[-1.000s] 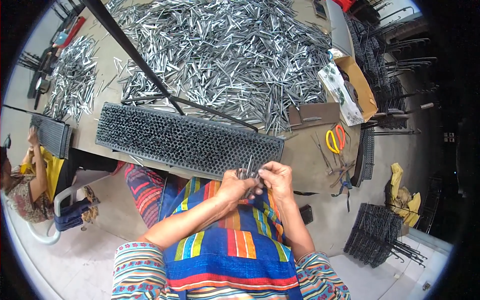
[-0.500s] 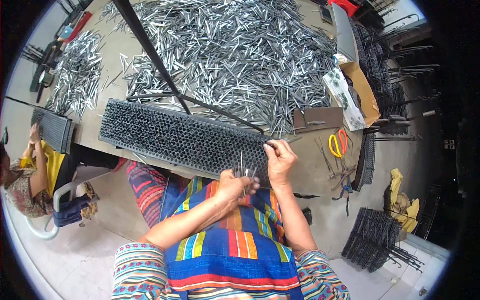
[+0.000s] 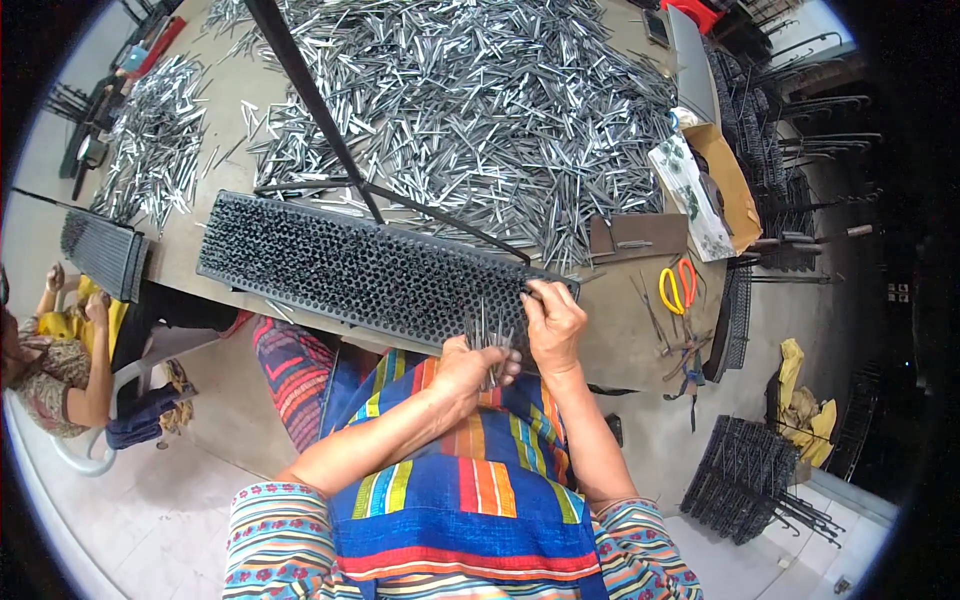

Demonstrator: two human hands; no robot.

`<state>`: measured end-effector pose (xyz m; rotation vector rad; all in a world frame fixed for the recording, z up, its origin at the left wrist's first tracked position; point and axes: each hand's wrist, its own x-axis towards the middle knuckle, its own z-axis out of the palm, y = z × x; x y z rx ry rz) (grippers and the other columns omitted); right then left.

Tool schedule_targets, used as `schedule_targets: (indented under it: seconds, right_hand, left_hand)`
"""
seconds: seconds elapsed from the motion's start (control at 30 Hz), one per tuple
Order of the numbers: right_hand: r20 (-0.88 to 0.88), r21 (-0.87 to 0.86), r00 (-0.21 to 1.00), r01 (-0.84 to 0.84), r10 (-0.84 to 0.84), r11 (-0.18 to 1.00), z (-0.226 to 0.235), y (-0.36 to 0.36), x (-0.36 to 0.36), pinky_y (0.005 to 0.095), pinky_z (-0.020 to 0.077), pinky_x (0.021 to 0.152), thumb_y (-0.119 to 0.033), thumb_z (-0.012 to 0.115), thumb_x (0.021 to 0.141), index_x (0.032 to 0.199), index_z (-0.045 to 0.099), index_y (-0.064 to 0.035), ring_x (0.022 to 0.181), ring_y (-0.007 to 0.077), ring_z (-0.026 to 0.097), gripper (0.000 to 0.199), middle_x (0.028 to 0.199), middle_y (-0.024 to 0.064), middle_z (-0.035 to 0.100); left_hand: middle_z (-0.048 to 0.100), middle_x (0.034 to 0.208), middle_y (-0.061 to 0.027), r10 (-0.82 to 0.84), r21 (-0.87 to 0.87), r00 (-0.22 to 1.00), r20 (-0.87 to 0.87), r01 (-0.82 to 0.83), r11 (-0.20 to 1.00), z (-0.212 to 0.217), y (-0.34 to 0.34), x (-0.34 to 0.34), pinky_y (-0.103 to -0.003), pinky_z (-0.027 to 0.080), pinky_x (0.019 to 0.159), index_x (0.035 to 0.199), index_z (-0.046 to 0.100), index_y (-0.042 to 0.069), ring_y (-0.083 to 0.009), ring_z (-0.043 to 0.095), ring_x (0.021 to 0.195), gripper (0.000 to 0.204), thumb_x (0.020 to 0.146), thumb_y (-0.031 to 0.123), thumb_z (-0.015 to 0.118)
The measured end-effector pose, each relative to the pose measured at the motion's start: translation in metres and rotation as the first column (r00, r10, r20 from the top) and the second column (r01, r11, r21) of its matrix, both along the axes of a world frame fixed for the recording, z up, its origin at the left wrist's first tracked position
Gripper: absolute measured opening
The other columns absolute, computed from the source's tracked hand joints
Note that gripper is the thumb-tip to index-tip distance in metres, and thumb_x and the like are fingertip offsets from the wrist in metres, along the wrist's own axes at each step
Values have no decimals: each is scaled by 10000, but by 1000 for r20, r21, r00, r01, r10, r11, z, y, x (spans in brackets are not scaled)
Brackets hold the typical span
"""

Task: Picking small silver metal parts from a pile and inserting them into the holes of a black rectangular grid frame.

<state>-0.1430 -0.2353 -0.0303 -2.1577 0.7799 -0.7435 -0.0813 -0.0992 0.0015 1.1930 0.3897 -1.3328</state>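
A long black perforated rack (image 3: 345,268) lies along the near table edge, dark thin pieces standing in many of its holes toward the left. My left hand (image 3: 468,372) is closed around a small bunch of thin metal rods (image 3: 486,322), held upright by the rack's front edge. Over the rack's right end, my right hand (image 3: 556,326) has thumb and fingers pinched together, fingertips down at the holes. Whatever is between those fingertips is too small to make out. Beyond the rack spreads a big heap of loose metal rods (image 3: 480,130).
A black metal frame (image 3: 315,100) rises across the heap. At the right are a brown pad (image 3: 640,236), scissors with red and yellow handles (image 3: 679,287), pliers (image 3: 688,345) and an open cardboard box (image 3: 735,185). A co-worker (image 3: 60,370) sits at the left beside another rack (image 3: 102,255).
My right hand has shifted slightly left along the rack's end. The left hand stays nearly in place with its rods. The co-worker's hands have moved apart, away from their rack.
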Motion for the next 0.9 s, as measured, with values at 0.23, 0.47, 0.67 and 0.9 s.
schedule_targets:
  seconds: [0.23, 0.47, 0.67, 0.9]
  right_hand:
    - [73, 693, 996, -94, 60, 714, 12, 16, -28, 305, 493, 481, 1, 661, 806, 856, 647, 67, 577, 137, 630, 84, 768, 58, 622]
    - [93, 918, 980, -17, -173, 396, 19, 14, -31, 193, 411, 433, -2, 672, 803, 808, 643, 11, 486, 73, 535, 32, 618, 16, 593]
    - [94, 948, 995, -96, 22, 302, 13, 5, -34, 186, 291, 409, -19, 694, 791, 833, 669, -8, 459, 18, 427, 50, 623, -18, 596]
    - [137, 958, 990, -127, -21, 255, 6, 0, -37, 197, 414, 445, -34, 689, 812, 851, 669, -14, 481, 70, 537, 49, 638, 16, 622]
  left_hand:
    - [686, 829, -125, 38, -27, 999, -12, -38, 999, 2, 0, 2, -317, 579, 581, 961, 642, 0, -211, 676, 679, 131, 842, -30, 596]
    - [691, 810, -119, -92, -25, 995, 47, 93, 995, 2, -3, -2, -308, 580, 549, 941, 645, 2, -212, 686, 662, 125, 836, -44, 594]
    - [696, 820, -108, -230, 30, 972, 41, 229, 973, 7, -5, -2, -304, 570, 500, 940, 649, 5, -202, 688, 648, 135, 825, -49, 606]
    - [698, 830, -107, -93, -40, 995, -28, 92, 995, 2, -4, 0, -308, 576, 534, 940, 648, 3, -214, 696, 671, 101, 850, -15, 604]
